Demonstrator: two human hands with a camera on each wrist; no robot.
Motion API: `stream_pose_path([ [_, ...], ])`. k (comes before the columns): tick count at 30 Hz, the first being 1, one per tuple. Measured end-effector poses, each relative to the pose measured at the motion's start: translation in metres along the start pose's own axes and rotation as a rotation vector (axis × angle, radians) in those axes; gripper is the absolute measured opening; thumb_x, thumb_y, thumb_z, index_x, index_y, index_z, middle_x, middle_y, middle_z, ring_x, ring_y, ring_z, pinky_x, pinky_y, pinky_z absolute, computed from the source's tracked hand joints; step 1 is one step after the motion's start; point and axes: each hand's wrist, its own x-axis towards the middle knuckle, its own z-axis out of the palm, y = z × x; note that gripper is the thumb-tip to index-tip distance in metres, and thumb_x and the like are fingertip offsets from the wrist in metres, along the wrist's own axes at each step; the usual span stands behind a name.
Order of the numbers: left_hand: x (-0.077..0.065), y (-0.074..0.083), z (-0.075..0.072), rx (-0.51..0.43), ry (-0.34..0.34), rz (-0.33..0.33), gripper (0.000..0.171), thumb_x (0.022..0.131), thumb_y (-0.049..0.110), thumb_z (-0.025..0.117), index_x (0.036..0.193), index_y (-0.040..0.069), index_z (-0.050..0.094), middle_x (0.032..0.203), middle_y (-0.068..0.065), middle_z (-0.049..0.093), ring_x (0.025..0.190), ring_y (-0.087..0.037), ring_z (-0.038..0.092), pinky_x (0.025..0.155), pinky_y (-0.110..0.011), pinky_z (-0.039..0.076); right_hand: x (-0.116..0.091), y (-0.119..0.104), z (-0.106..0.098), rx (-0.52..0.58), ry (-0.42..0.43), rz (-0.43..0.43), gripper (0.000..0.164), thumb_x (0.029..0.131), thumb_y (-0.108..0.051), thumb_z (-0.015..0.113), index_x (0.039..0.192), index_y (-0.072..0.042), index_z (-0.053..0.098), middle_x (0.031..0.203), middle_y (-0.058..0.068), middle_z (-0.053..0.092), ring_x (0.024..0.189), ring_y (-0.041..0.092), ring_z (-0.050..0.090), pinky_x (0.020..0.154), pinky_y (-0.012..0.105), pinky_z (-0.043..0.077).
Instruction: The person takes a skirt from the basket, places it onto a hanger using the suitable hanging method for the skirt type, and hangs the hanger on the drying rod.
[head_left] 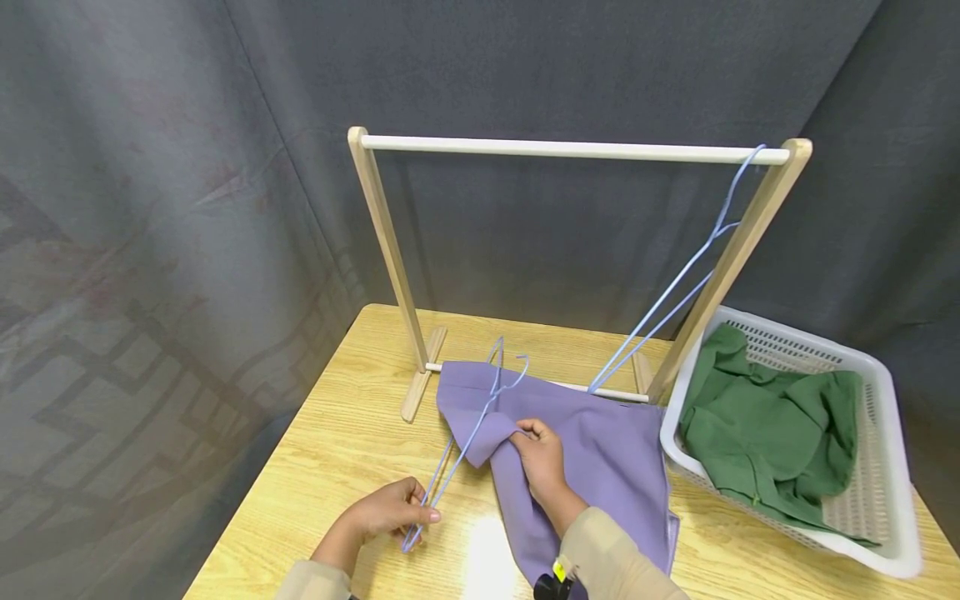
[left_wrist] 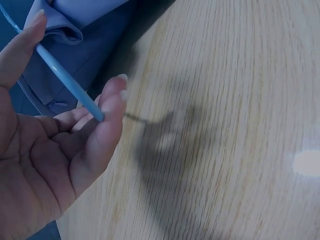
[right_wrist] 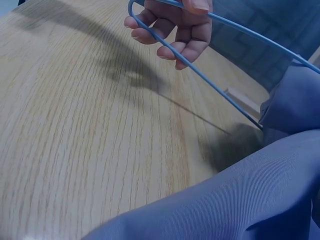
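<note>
A blue wire hanger (head_left: pixel 480 423) slants over the wood-grain table, its hook end lying over a purple garment (head_left: pixel 607 450). My left hand (head_left: pixel 386 512) holds the hanger's near corner. In the left wrist view, the blue wire (left_wrist: pixel 67 80) runs between the thumb and curled fingers. My right hand (head_left: pixel 542 457) pinches a raised fold of the garment just right of the hanger. Part of the hanger passes behind that fold. The right wrist view shows the garment (right_wrist: pixel 235 190) close up and my left hand (right_wrist: pixel 175 25) on the hanger; my right hand is outside that view.
A wooden rack with a white top rail (head_left: pixel 555 148) stands behind the garment. Another blue hanger (head_left: pixel 660 300) hangs from the rail's right end. At right, a white basket (head_left: pixel 896 467) holds green cloth (head_left: pixel 772 425). Grey curtains (head_left: pixel 570 67) surround the table.
</note>
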Motion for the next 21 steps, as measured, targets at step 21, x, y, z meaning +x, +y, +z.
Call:
stream_pose_path([
  [21, 0.0013, -0.0005, 0.002, 0.029, 0.023, -0.008, 0.04, 0.073, 0.027, 0.068, 0.082, 0.001, 0.039, 0.066, -0.008, 0.051, 0.05, -0.014, 0.051, 0.047, -0.027, 0.046, -0.0036, 0.0092, -0.0014, -0.016, -0.056, 0.078, 0.02, 0.071, 0.001, 0.058, 0.088, 0.012, 0.057, 0.062, -0.002, 0.053, 0.055, 0.008, 0.048, 0.053, 0.02, 0.042],
])
